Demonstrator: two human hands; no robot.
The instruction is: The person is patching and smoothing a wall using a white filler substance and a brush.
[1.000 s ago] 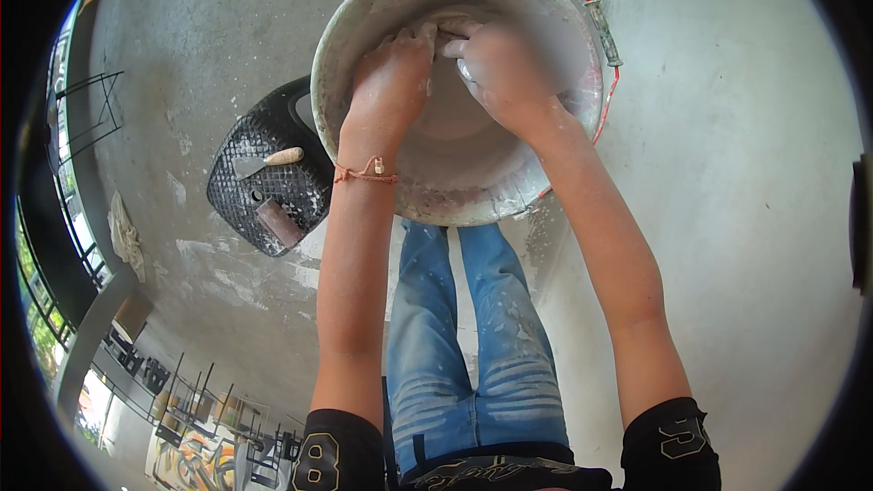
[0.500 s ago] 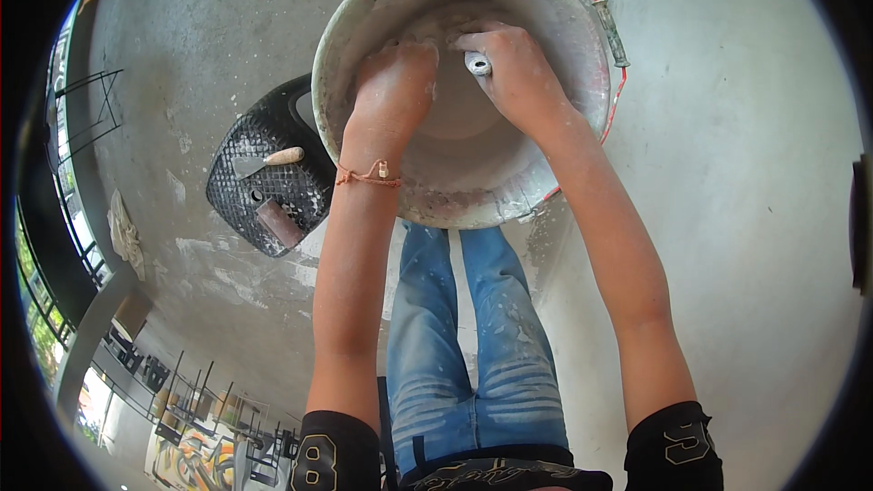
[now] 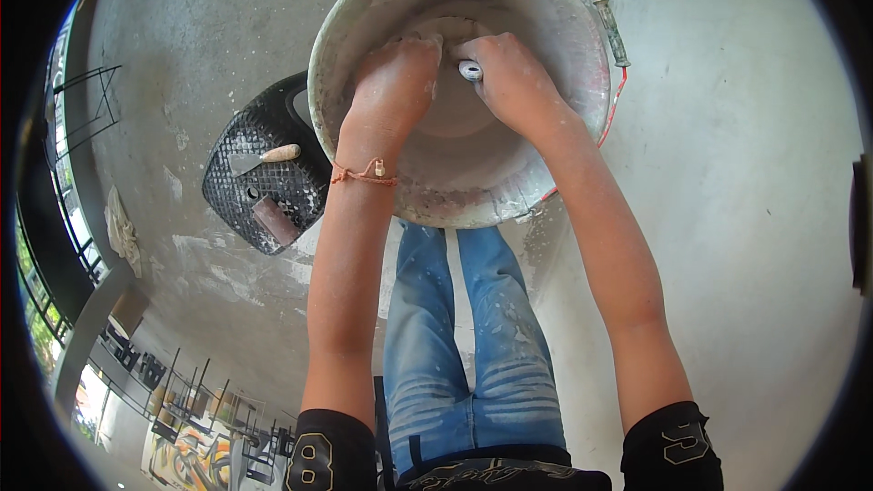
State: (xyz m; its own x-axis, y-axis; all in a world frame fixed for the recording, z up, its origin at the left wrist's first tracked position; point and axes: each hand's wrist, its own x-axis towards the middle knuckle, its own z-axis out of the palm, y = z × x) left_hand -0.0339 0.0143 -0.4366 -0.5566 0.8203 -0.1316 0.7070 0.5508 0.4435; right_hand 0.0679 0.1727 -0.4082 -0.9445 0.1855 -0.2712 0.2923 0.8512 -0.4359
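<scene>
Both my hands are down inside a large round bucket (image 3: 423, 209) smeared with pale plaster-like residue. My right hand (image 3: 516, 82) is closed around a whitish tool handle (image 3: 470, 71) with a hole in its end; the working end of the tool is hidden. Close beside it, my left hand (image 3: 397, 77) is curled, its fingers turned down and away, dusted with the same pale material. Whatever those fingers hold, if anything, is hidden. A greyish-white layer (image 3: 455, 114) covers the bucket's bottom.
Left of the bucket lies a black textured board (image 3: 223, 186) with a cut-out grip. On it rest a wooden-handled scraper (image 3: 280, 154) and a brownish block (image 3: 275, 221). A red wire handle with a grip (image 3: 611, 32) hangs at the bucket's right. A pale cloth (image 3: 123, 232) lies farther left.
My right hand and the tool handle have shifted slightly left inside the bucket, and the handle's end has tilted. My left hand stays nearly in place.
</scene>
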